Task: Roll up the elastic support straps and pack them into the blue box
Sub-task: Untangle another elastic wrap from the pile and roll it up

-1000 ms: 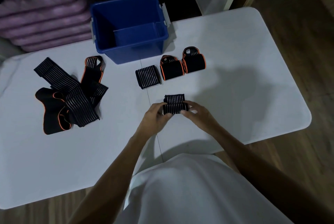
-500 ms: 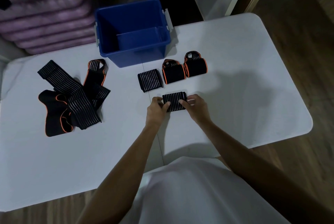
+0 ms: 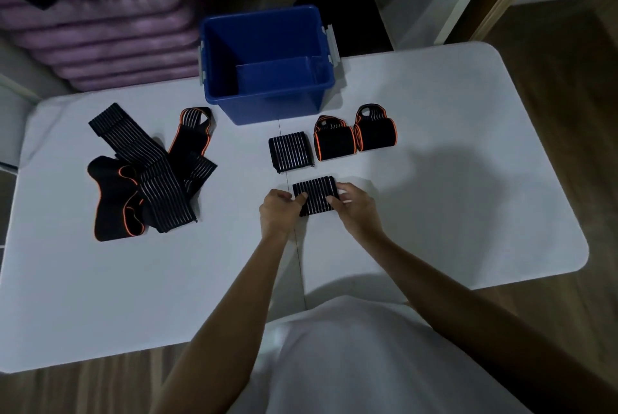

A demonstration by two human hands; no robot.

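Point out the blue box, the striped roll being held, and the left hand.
blue box (image 3: 267,106): head view, on its near outer wall.
striped roll (image 3: 315,196): head view, middle of its top face.
left hand (image 3: 277,213): head view, back of the hand.

I see a blue box (image 3: 267,102) of smooth, slightly shiny plastic on a white table (image 3: 468,179) that looks smooth and matt. The rolled strap (image 3: 314,194) is black stretchy cloth with thin pale ribs. The floor (image 3: 585,112) looks like brown wood.
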